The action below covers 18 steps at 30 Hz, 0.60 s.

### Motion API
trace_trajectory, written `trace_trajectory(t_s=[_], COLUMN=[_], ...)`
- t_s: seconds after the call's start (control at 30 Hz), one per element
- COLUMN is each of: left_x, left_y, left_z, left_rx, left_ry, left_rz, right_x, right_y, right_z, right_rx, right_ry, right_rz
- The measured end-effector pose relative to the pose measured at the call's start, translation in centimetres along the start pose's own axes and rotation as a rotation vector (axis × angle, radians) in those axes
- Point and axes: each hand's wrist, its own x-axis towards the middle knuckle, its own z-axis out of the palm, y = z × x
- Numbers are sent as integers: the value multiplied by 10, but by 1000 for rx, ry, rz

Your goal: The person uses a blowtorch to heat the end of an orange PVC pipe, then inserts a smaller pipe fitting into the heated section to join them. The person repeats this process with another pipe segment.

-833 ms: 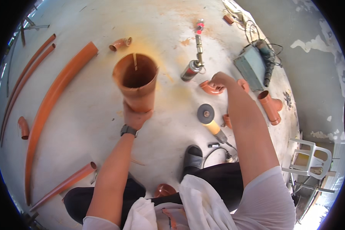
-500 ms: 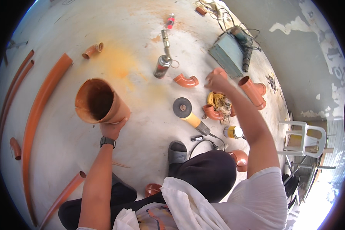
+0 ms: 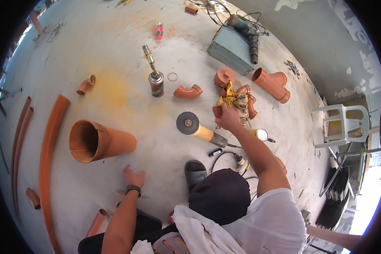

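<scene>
My left hand (image 3: 134, 175) hovers over the floor with its fingers apart, holding nothing. Just beyond it a wide orange pipe section (image 3: 120, 142) stands on end, its open mouth toward me. To the right, my right hand (image 3: 228, 117) is closed around an orange pipe elbow (image 3: 217, 111), most of which the fingers cover. A crumpled yellow rag (image 3: 230, 98) lies right against that hand, among more orange fittings. Left of the hand is an angle grinder (image 3: 202, 132) with a dark disc.
A gas torch (image 3: 156, 84) stands farther off, near a curved fitting (image 3: 188, 92). Beyond the rag lie a branched fitting (image 3: 271, 84) and a grey metal box (image 3: 232, 48) with a power tool on it. Long orange pipes (image 3: 51, 161) line the left. A white chair (image 3: 349, 122) stands right.
My left hand has let go of the wide pipe and drawn back toward me. My right hand has come down and nearer, onto the elbow beside the rag. The view has turned somewhat.
</scene>
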Motion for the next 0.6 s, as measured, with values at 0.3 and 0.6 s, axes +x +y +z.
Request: trace_trajectory(t_s=[0.3, 0.6], left_x=[-15, 16], left_y=[213, 89], left_z=[-39, -114], left_rx=[-1070, 22], left_ry=[-208, -844], left_rz=[397, 215], right_x=[-45, 103], right_y=[-156, -108], right_z=[-56, -11], right_rx=[1167, -20], right_ry=[-474, 106], right_rz=[-321, -307])
